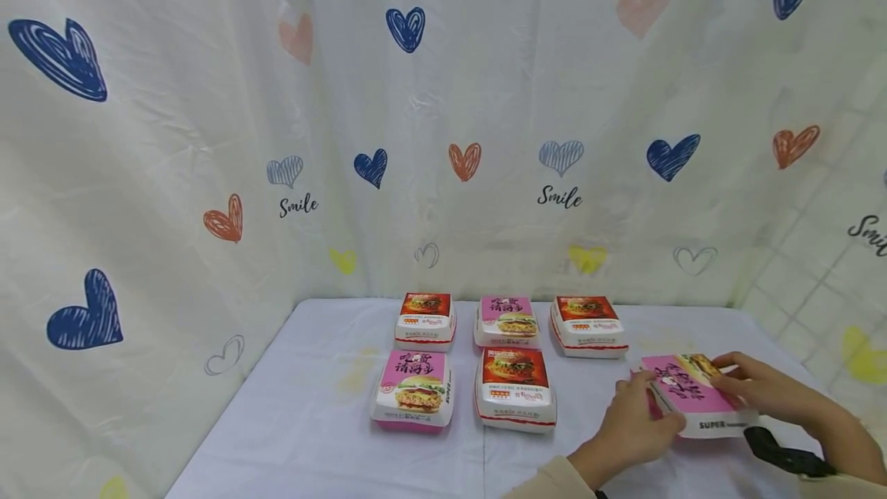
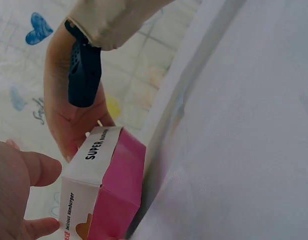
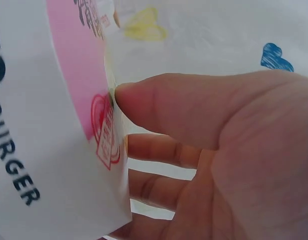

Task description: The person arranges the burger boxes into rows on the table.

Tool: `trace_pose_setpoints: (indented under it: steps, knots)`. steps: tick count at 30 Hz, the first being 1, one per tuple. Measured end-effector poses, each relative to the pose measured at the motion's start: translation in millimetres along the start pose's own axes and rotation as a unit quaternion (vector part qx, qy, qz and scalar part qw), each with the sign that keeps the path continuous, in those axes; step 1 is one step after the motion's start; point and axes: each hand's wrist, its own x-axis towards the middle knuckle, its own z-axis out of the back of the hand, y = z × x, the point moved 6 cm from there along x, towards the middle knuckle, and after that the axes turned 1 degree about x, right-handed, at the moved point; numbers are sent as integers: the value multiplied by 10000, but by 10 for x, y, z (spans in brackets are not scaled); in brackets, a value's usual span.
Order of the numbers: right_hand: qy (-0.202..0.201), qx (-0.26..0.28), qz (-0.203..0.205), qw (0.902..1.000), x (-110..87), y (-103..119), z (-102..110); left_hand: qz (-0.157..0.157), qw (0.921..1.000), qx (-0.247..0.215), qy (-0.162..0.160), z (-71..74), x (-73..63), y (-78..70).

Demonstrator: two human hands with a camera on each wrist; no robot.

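Note:
A pink and white burger box (image 1: 693, 387) sits at the table's right side, between both hands. My left hand (image 1: 634, 418) holds its left side, fingers at the back corner and thumb near the front. From the other side my right hand (image 1: 783, 391) grips the top right edge. In the right wrist view the right thumb (image 3: 164, 107) presses on the box's edge (image 3: 68, 150), with the other fingers behind. The left wrist view shows the box's pink lower part (image 2: 121, 185) and white "SUPER" side; how the left fingers meet it is partly hidden.
Left of the hands stand several shut burger boxes in two rows: red-topped ones (image 1: 516, 391) and pink-topped ones (image 1: 414, 391). They rest on a white-covered table (image 1: 312, 422). Behind hangs a white curtain (image 1: 485, 98) printed with hearts.

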Motion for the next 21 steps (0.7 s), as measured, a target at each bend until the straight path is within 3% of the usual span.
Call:
trace_pose_setpoints:
  steps: [6, 15, 21]
  knots:
    - [30, 57, 93, 9999, 43, 66, -43, -85, 9999, 143, 38, 64, -2, 84]
    - [79, 290, 113, 9995, 98, 80, -112, -60, 9990, 421, 150, 164, -87, 92]
    - [97, 370, 224, 9990, 106, 163, -125, -161, 9986, 447, 223, 214, -75, 140]
